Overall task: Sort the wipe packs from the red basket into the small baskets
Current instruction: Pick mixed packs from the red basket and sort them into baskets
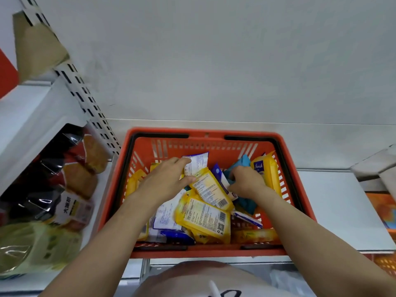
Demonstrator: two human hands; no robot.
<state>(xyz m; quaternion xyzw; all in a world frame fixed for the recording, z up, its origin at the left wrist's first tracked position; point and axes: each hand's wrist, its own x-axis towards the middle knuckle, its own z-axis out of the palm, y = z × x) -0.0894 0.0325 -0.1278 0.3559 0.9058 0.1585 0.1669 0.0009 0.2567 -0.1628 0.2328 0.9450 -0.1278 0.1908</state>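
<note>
Nearest the camera, at six o'clock, a person's torso in a pale top fills the bottom edge, and two bare forearms reach forward from it into a red basket (298, 190) standing on a white shelf (334, 202).

Inside the basket lies a loose heap of wipe packs. Toward the near wall sit yellow packs (206, 218) turned label-side up, with white and blue packs (169, 219) at about seven o'clock of the heap.

Farther in, the left hand (162, 181) rests at ten o'clock of the pile, its fingers curled around a white pack with blue print (198, 162) that stands up behind a tilted yellow pack (211, 190); its grip looks closed on that white pack. The right hand (246, 182) sits at two o'clock, fingers bent down into a teal pack (242, 162); its grip appears closed on it, though the fingertips are hidden. Another yellow pack (266, 170) leans upright against the basket's right wall.

At nine o'clock, outside the basket, bagged goods (64, 183) crowd a neighbouring shelf. At three o'clock, an orange basket (381, 209) shows only in part at the frame's edge.

Judging by this, the step in hand is picking packs out by kind. The next move likely calls for lifting each held pack free without dragging its neighbours, then carrying it to its matching small basket; none is clearly in view.
</note>
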